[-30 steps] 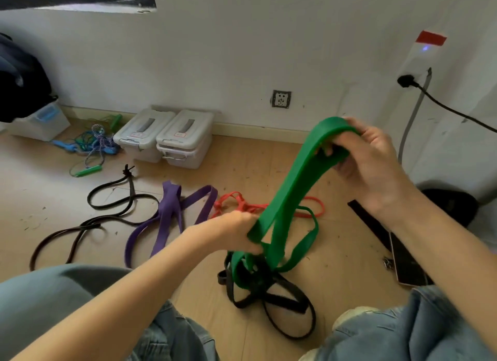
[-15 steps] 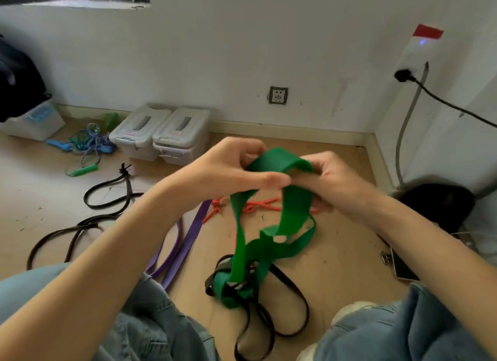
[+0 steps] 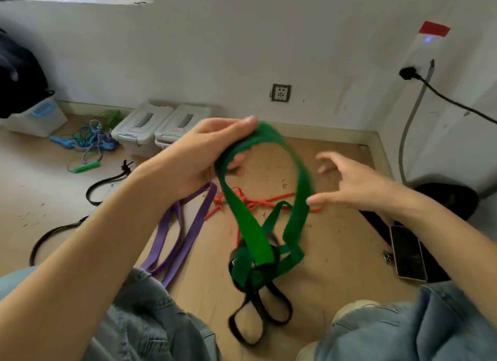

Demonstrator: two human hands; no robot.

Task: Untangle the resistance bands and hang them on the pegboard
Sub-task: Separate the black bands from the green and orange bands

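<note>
Green band (image 3: 246, 221) hangs at centre frame as a wide loop, its top gripped by the left hand (image 3: 193, 156), thumb over the upper edge and fingers curled behind it. Lower end of the green band is knotted through a black band (image 3: 258, 315) that dangles at lower centre, above the wooden floor (image 3: 336, 253). Right hand (image 3: 357, 183), right of centre, holds nothing: fingers spread wide and loosely bent, thumb tip at the loop's right strand; contact cannot be confirmed because of blur. Behind the loop, a red band (image 3: 269, 200) lies tangled on the floor. Purple band (image 3: 177, 234) lies left of centre. A thinner black band (image 3: 107, 183) lies further left. Phone (image 3: 407, 253) on the floor at lower right. Two grey lidded boxes (image 3: 161, 127) against the wall, upper centre-left.
</note>
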